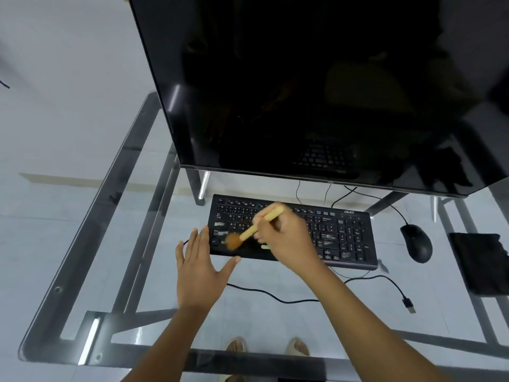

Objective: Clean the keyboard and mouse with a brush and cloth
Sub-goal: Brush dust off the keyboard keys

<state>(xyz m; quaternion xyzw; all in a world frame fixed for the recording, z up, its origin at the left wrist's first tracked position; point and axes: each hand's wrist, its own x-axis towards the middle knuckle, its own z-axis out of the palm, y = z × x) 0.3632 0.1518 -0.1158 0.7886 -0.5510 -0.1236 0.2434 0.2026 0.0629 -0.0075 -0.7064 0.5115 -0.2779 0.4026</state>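
A black keyboard [344,235] lies on the glass desk [275,321] under the monitor. My right hand [286,238] grips a pale-handled brush [253,230], whose orange-brown bristles press on the keys at the keyboard's lower left. My left hand [199,271] is flat and spread, with its fingers against the keyboard's left end and the thumb at its front edge. To the right of the keyboard sits a black mouse [416,242], and beyond it lies a dark cloth [480,261].
A large dark monitor [316,86] leans over the back of the desk. A black cable with a loose USB plug [409,306] runs across the glass in front of the keyboard. The desk's metal frame [110,216] shows through the glass.
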